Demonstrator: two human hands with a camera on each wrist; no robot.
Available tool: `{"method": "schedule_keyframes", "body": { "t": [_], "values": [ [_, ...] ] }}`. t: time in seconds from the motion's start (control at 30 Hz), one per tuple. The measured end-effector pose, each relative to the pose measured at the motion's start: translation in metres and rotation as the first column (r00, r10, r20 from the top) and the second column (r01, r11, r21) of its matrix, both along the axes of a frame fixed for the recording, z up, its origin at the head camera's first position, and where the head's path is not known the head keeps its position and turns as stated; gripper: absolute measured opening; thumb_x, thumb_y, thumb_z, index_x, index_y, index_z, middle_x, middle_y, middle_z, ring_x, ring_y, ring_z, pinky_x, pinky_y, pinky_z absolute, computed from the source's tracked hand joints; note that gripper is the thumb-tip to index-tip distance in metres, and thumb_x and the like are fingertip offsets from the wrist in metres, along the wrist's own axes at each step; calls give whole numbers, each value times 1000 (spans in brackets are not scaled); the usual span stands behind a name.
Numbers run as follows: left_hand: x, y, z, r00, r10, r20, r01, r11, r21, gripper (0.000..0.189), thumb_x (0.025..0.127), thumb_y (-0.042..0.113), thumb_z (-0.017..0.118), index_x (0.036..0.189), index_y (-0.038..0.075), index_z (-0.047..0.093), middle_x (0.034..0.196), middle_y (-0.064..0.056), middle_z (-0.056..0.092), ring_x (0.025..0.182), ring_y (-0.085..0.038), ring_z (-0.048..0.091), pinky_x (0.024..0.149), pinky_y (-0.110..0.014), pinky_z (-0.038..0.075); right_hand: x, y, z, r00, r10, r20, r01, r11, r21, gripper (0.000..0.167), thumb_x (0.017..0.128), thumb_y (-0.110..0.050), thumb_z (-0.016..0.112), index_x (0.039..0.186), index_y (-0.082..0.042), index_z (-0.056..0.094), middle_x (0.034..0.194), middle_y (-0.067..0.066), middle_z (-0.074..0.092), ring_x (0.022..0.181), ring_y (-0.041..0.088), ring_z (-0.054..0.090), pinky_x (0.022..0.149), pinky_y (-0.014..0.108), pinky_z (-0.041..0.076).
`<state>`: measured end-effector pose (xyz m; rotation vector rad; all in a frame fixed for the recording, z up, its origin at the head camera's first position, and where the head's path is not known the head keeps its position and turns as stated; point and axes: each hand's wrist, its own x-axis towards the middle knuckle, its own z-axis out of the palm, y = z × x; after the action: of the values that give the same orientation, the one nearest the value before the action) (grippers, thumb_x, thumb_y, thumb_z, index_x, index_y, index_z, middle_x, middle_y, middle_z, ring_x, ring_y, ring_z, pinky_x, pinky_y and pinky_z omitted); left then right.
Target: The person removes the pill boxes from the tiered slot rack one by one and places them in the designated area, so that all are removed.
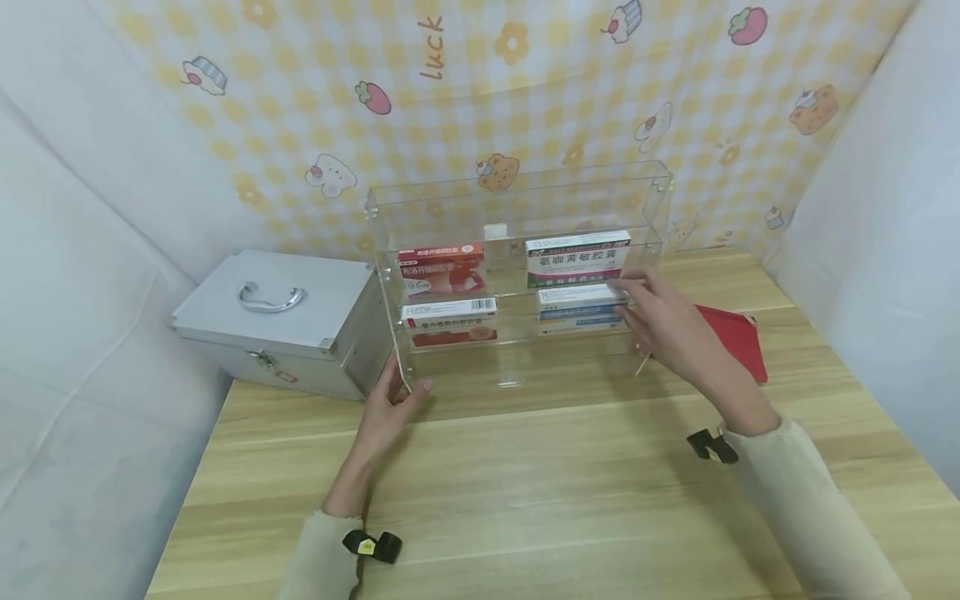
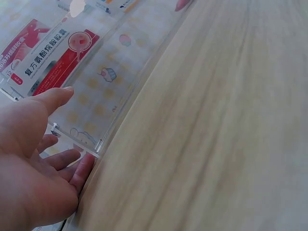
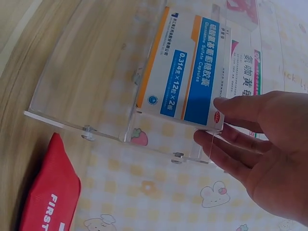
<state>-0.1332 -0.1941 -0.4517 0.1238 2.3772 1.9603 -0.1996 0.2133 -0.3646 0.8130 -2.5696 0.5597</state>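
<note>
Currently the right hand [image 1: 667, 329] pinches the right end of a blue-and-white box [image 1: 579, 315], which sits in the lower right of a clear rack [image 1: 517, 312]. The left hand [image 1: 386, 414], loosely spread, touches the rack's near left corner. Left of it stands a silver case [image 1: 262, 325]; right lies a red pouch [image 1: 733, 340].
</note>
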Motion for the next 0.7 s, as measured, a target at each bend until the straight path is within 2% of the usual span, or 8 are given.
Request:
{"method": "schedule_keyframes", "body": {
  "t": [0.07,0.23,0.47,0.7],
  "values": [
    [1,-1,0,1000,1,4,-1,1000,-15,82,96,21,66,158,27,13,161,-3,18,143,-26,26,102,-43,40,0,0,1,1000,-5,28,6,1000,-7,45,87,0,74,129,-2,59,126,13,50,74,18,57,55,27,51],
    [1,-1,-1,1000,6,7,-6,999,-54,81,96,24,65,158,28,13,160,-4,21,142,-27,29,97,-39,44,0,1,4,998,-21,51,23,1000,-22,39,87,-2,74,123,-4,61,121,11,53,81,22,62,62,34,54],
    [1,0,0,999,25,22,-24,999,-36,80,96,24,67,157,29,16,158,-5,25,138,-30,36,96,-42,45,-1,3,8,998,-11,61,13,999,-39,40,83,4,76,120,-4,63,111,10,61,82,22,62,70,39,56],
    [1,1,0,1000,27,10,-27,999,-36,79,95,23,67,157,28,17,158,-5,26,140,-29,33,98,-42,43,-7,7,9,994,-18,104,27,996,-88,38,80,6,77,115,-4,68,110,12,65,87,27,66,73,42,56]
  ]
}}
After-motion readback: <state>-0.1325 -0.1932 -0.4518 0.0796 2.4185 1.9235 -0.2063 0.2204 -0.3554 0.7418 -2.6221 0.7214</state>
